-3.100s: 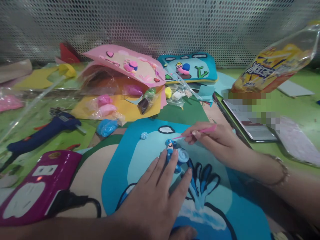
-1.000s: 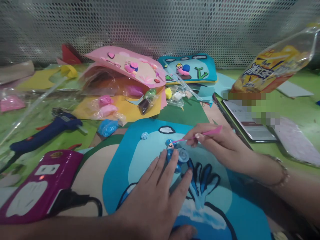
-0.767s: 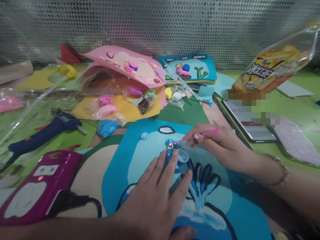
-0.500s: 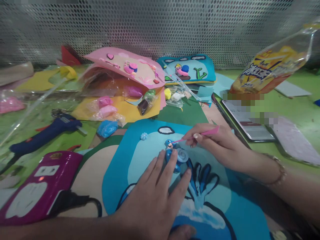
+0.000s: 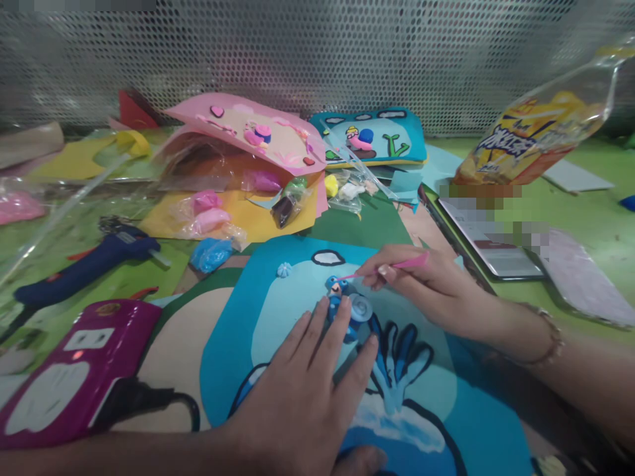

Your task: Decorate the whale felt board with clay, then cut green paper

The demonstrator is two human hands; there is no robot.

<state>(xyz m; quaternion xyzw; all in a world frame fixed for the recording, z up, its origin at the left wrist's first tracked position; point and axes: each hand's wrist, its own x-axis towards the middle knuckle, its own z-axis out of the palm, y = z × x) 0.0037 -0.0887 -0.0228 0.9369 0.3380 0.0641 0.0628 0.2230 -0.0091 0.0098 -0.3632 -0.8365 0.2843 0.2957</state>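
My left hand lies spread over a blue paper picture, its fingertips touching the lower body of a blue clay snail. Pinched in my right hand is a thin pink modelling tool, its tip at the snail's face near the eyes. The snail has a pale spiral shell and a small dark mouth. A blue plant shape with dark outlines spreads to the right of my left hand. Near the picture's top are a white cloud and a small pale-blue clay shell.
On the left lie a blue glue gun and a magenta power strip with a black plug. Bagged clay and two finished pictures, one pink, sit behind. To the right are a phone and a snack bag.
The pink tool's tip has shifted slightly left and up, from beside the snail's mouth to near its eyes. My left hand stays in place on the picture.
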